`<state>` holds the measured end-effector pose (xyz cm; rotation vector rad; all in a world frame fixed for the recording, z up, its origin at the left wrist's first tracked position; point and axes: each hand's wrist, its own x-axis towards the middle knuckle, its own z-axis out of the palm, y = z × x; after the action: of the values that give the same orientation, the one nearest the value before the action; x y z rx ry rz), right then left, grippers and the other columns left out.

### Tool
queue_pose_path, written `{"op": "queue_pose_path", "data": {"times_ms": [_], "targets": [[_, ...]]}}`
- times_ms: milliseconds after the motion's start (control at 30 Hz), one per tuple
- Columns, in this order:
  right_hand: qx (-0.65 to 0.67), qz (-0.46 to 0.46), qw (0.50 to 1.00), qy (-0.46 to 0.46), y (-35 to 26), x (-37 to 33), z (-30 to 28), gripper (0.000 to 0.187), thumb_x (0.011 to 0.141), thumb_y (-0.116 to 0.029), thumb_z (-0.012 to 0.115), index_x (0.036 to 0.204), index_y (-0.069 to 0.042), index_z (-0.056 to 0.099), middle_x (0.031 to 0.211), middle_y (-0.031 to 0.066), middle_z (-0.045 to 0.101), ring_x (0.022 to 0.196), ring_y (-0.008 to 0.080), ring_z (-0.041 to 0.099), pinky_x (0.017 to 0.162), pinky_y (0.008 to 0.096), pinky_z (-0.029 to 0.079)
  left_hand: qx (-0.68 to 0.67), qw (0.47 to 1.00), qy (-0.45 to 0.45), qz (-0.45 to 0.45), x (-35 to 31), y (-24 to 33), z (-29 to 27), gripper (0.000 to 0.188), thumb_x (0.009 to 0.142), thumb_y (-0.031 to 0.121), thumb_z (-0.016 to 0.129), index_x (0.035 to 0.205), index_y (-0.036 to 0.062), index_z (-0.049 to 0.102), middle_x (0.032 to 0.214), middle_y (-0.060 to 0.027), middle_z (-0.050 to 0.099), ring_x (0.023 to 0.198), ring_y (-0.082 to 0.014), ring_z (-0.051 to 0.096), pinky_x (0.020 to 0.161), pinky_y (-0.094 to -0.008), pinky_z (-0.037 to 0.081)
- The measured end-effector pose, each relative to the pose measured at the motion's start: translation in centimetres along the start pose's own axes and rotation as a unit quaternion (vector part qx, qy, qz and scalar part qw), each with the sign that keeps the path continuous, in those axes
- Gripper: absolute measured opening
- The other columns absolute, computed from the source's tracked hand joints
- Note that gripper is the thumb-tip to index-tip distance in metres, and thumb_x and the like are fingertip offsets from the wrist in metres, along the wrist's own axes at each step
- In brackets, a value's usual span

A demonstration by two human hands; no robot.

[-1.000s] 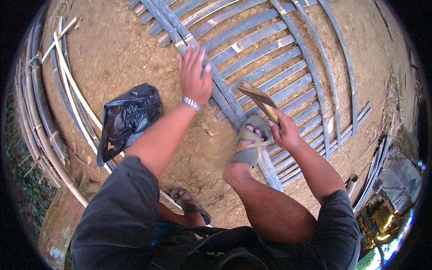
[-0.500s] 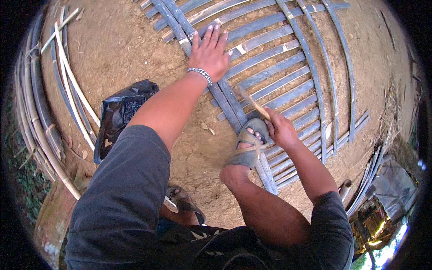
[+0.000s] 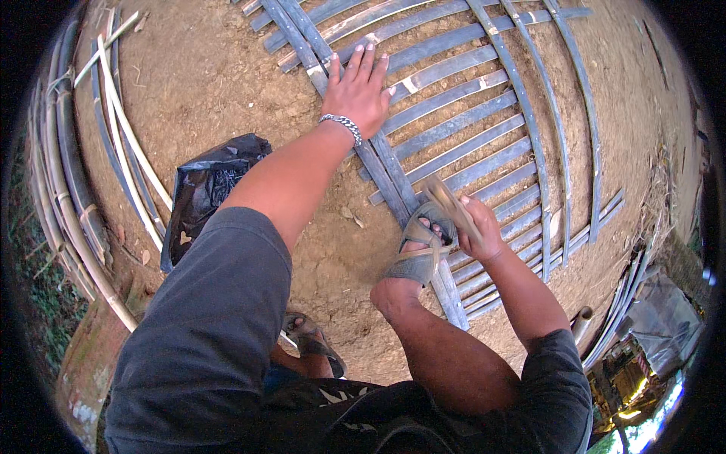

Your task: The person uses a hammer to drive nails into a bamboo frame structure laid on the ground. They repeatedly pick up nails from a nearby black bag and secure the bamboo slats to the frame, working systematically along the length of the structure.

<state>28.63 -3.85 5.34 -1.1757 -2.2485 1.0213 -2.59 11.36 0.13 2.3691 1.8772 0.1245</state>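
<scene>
Dark split-bamboo slats form a lattice panel (image 3: 448, 69) on the bare ground. Flat across the panel's paired long rails (image 3: 376, 172) lies my left hand (image 3: 357, 98), fingers stretched out, a chain bracelet at its wrist. My right hand (image 3: 482, 231) is closed round the wooden handle of a hammer (image 3: 454, 206), raised over the lower slats beside my sandalled foot (image 3: 423, 240). Motion blurs the hammer, and its head cannot be made out clearly. That foot presses on the paired rails.
A black plastic bag (image 3: 198, 198) sits on the soil left of my left arm. Pale loose strips (image 3: 125, 140) and long bamboo poles (image 3: 69, 185) lie at the far left. More strips (image 3: 622, 295) and a grey sheet (image 3: 659, 321) are at the lower right.
The hammer has swung up and back toward me, its handle now steeper and more blurred. My left hand stays on the rails. The whole view has shifted slightly.
</scene>
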Motion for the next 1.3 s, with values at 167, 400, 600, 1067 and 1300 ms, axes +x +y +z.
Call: {"op": "queue_pose_path", "data": {"times_ms": [167,400,600,1067,1300], "targets": [[-0.071,0.142,0.98,-0.123,-0.7,2.2,-0.9,0.048,0.091,-0.002,0.066,0.137,-0.007,0.053,0.114,0.023,0.068,0.1,0.0449,0.067,0.084,0.0497,0.055,-0.012,1.0,0.005,-0.007,0.0,-0.3,-0.1,0.059,0.104,0.039,0.042,0.157,0.0107,0.037,0.166,-0.0145,0.027,0.156,-0.0285,0.02,0.125,-0.057,0.011],[-0.036,0.145,0.983,-0.109,0.5,-0.1,-0.2,0.044,0.093,-0.005,0.064,0.136,-0.011,0.055,0.113,0.0242,0.067,0.1,0.0452,0.066,0.082,0.0508,0.054,-0.014,1.0,-0.016,-0.009,-0.1,0.2,-0.3,0.059,0.105,0.038,0.04,0.158,0.0117,0.034,0.167,-0.014,0.026,0.156,-0.0281,0.02,0.126,-0.0564,0.01],[-0.049,0.105,0.993,-0.017,-1.8,0.8,-1.5,0.054,0.086,-0.002,0.069,0.137,-0.01,0.053,0.119,0.0228,0.066,0.106,0.0434,0.066,0.09,0.0483,0.055,0.004,1.0,-0.023,-0.012,0.1,-0.2,-0.7,0.06,0.105,0.039,0.039,0.159,0.0124,0.032,0.167,-0.0135,0.025,0.156,-0.0276,0.018,0.126,-0.0558,0.009],[-0.125,0.19,0.952,-0.205,-1.3,1.7,-1.1,0.037,0.099,-0.02,0.061,0.135,-0.014,0.053,0.112,0.0227,0.067,0.098,0.0455,0.066,0.083,0.0508,0.054,-0.01,0.999,-0.054,-0.003,0.2,0.2,-0.7,0.061,0.107,0.041,0.034,0.161,0.0132,0.029,0.169,-0.0126,0.02,0.157,-0.0275,0.016,0.126,-0.0554,0.008],[-0.095,0.332,0.921,-0.181,-6.6,-5.2,-9.8,0.042,0.102,-0.024,0.059,0.14,-0.009,0.049,0.104,0.0285,0.068,0.099,0.0492,0.065,0.083,0.0523,0.052,-0.429,0.896,0.024,-0.114,-4.7,-5.8,-8.4,0.05,0.104,0.042,0.051,0.14,0.0071,0.059,0.145,-0.022,0.056,0.136,-0.0336,0.053,0.114,-0.0442,0.039]]}}
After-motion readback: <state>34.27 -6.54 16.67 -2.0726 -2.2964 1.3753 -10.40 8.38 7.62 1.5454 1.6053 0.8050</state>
